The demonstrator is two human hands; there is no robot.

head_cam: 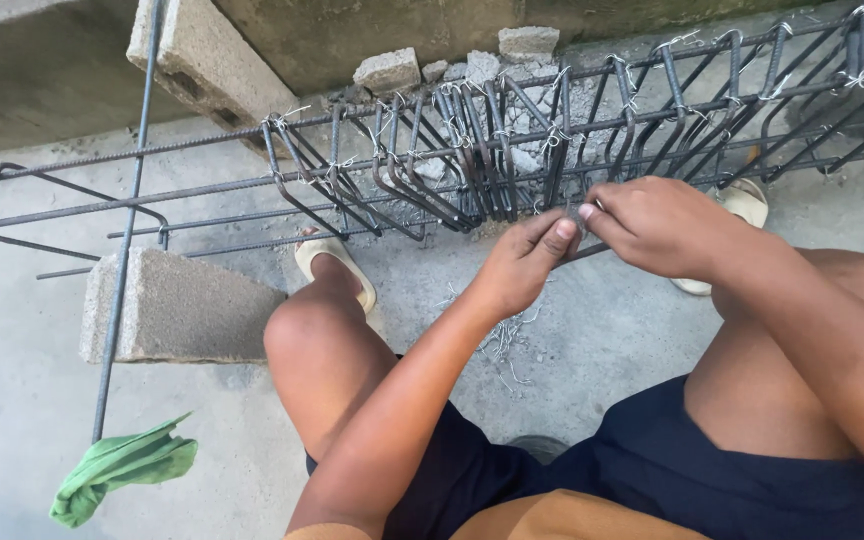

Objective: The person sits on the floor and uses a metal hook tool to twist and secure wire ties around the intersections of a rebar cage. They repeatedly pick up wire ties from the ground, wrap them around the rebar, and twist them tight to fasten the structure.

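A short piece of thin tie wire sat just right of the frame's centre, pinched between both hands against the near lower bar of the rebar cage. It looked light and springy, easily bent, with sharp cut ends, so the ends were probably the best place to grip it for twisting. The left hand had thumb and forefinger closed narrowly on it, and the right hand curled its fingers tight over the same spot. The cage, stiff and heavy by its look, ran across the upper frame, its stirrups bunched at the middle. Loose wire offcuts lay on the concrete floor between the knees; a concrete block propped the bars at left, with a green cloth at lower left.
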